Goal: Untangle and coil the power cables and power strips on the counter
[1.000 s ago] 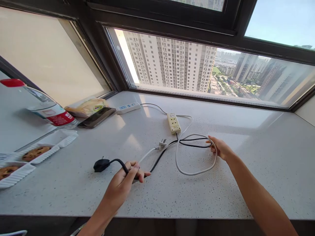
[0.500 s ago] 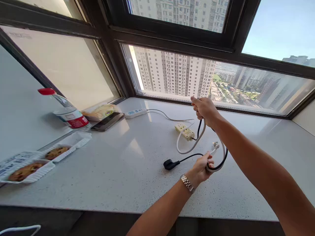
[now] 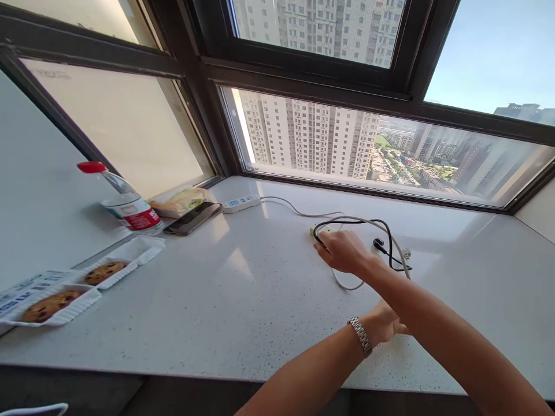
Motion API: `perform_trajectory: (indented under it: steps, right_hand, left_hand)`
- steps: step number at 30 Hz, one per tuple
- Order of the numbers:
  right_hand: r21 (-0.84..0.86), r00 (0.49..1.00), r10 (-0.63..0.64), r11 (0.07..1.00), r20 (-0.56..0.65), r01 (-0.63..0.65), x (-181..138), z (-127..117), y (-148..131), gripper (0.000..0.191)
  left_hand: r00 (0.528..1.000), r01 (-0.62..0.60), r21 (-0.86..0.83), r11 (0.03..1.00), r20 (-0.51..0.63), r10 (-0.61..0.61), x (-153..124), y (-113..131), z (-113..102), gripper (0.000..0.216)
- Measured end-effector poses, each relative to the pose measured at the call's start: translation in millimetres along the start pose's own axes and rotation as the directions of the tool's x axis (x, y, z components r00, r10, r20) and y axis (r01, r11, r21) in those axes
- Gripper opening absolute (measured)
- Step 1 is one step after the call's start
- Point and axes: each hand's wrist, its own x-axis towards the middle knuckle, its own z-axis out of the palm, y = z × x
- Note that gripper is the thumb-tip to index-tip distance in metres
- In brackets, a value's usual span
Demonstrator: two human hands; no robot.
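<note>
Well inside the counter (image 3: 260,312) rim, right hand (image 3: 344,252) covers coiled cords (image 3: 378,243).

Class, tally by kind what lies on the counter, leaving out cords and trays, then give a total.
Power strips: 2
Cookies: 2
Bottle: 1
Phone: 1
Snack bag: 1
Total: 7

Blk/wht cords (image 3: 355,220), loose loop on counter (image 3: 243,289), prob. atop yellow pwr strip (image 3: 313,231)

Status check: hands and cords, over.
Right hand down on coiled cords by yellow power strip. Left hand low, half hidden under right forearm, grip unclear. Bottle, phone well left.
</note>
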Motion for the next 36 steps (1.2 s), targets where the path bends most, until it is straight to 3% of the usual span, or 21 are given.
perform_trajectory:
  steps: [1,2,3,5,6,7,8,9,10,11,12,14,17,21,24,26,29,33,34,36]
  right_hand:
    - [-0.012,0.999,-0.021,1.000,0.024,0.021,-8,5,-1,0.031]
    - [-0.019,0.998,-0.043,0.999,0.050,0.044,-16,9,-3,0.032]
    - [-0.023,0.995,-0.067,0.997,0.080,0.069,-25,14,-5,0.032]
    - [-0.024,0.985,-0.106,0.994,0.136,0.111,-40,23,-12,0.030]
    - [-0.021,0.979,-0.123,0.992,0.160,0.128,-47,28,-15,0.028]
    - [-0.017,0.974,-0.139,0.989,0.179,0.145,-52,32,-19,0.028]
    - [-0.013,0.968,-0.156,0.987,0.195,0.161,-58,36,-23,0.027]
    - [-0.007,0.962,-0.175,0.983,0.208,0.181,-62,40,-26,0.026]
    - [0.000,0.956,-0.197,0.979,0.219,0.202,-67,44,-30,0.025]
    - [0.010,0.950,-0.216,0.976,0.225,0.219,-71,47,-33,0.025]
    - [0.028,0.947,-0.234,0.972,0.220,0.234,-75,52,-35,0.024]
    - [0.086,0.951,-0.261,0.965,0.168,0.249,-84,62,-38,0.022]
    - [0.186,0.975,-0.222,0.957,-0.033,0.224,-98,81,-39,0.023]
    - [0.246,0.942,-0.179,0.936,-0.285,0.252,-107,106,-37,0.034]
    - [0.238,0.925,-0.232,0.921,-0.300,0.308,-109,119,-38,0.035]
    - [0.226,0.943,-0.213,0.935,-0.257,0.273,-110,124,-41,0.029]
    - [0.219,0.976,-0.096,0.966,-0.197,0.139,-118,130,-49,0.023]
    - [0.308,0.996,-0.017,0.950,-0.089,0.044,-150,126,-57,0.073]
    - [0.375,0.999,0.026,0.927,-0.043,-0.008,-162,123,-56,0.072]
    - [0.523,0.983,0.177,0.835,0.041,-0.173,-188,111,-47,0.050]
  left_hand:
    - [0.989,0.078,0.085,0.993,0.121,-0.088,-23,-5,-4,0.043]
    - [0.947,0.090,0.194,0.977,0.288,-0.144,-48,-4,-10,0.048]
    - [0.859,0.058,0.308,0.950,0.470,-0.205,-74,4,-17,0.048]
    - [0.591,-0.100,0.423,0.901,0.754,-0.288,-124,35,-40,0.047]
    - [0.600,-0.155,0.411,0.898,0.762,-0.245,-144,54,-54,0.049]
    - [0.738,-0.236,0.321,0.917,0.674,-0.046,-158,73,-69,0.050]
    - [0.860,-0.358,0.254,0.899,0.464,0.211,-167,89,-84,0.047]
    - [0.895,-0.444,0.315,0.839,0.187,0.404,-170,101,-100,0.046]
    - [0.838,-0.458,0.471,0.754,-0.053,0.543,-166,109,-114,0.045]
    - [0.760,-0.368,0.644,0.671,-0.207,0.616,-158,112,-128,0.045]
    - [0.716,-0.236,0.774,0.588,-0.271,0.643,-147,111,-140,0.049]
    - [0.713,-0.082,0.926,0.369,-0.204,0.671,-120,103,-158,0.056]
    - [0.784,-0.088,0.994,0.064,0.029,0.620,-83,93,-170,0.056]
    - [0.868,-0.063,0.976,-0.211,0.158,0.471,-57,95,-167,0.055]
    - [0.928,-0.068,0.908,-0.414,0.209,0.307,-48,98,-166,0.047]
    - [0.948,-0.041,0.880,-0.474,0.184,0.259,-46,97,-169,0.050]
    - [0.952,0.041,0.877,-0.479,0.111,0.286,-43,97,-178,0.060]
    - [0.934,0.107,0.885,-0.453,0.067,0.352,-40,105,-195,0.062]
    - [0.930,0.123,0.887,-0.444,0.053,0.363,-40,108,-201,0.062]
    - [0.918,0.161,0.895,-0.417,0.019,0.395,-41,114,-213,0.060]
